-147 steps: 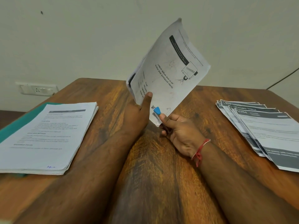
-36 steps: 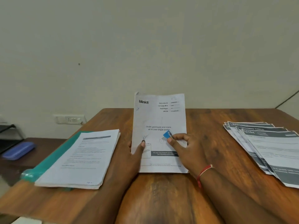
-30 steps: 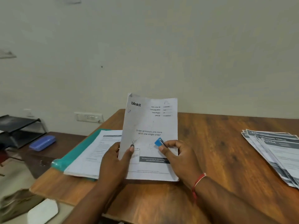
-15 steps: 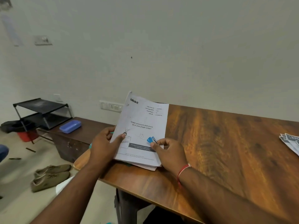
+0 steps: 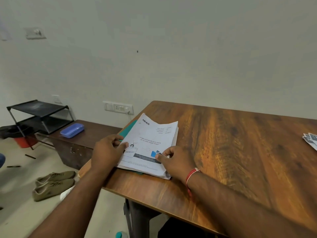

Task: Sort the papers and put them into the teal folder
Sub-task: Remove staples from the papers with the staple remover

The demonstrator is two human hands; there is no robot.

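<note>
Our left hand [image 5: 107, 152] grips paper stack [image 5: 151, 134] edge, thumb on top; right hand [image 5: 175, 160] pinches blue clip [image 5: 153, 154]; stack sits on teal folder [image 5: 128, 130].

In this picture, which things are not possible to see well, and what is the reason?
Teal folder: head view, mostly under the paper stack.
Blue clip: head view, partly covered by the right hand pinching it.
Second paper pile: cut off by the right edge.
Small print on top sheet: too blurred.
</note>
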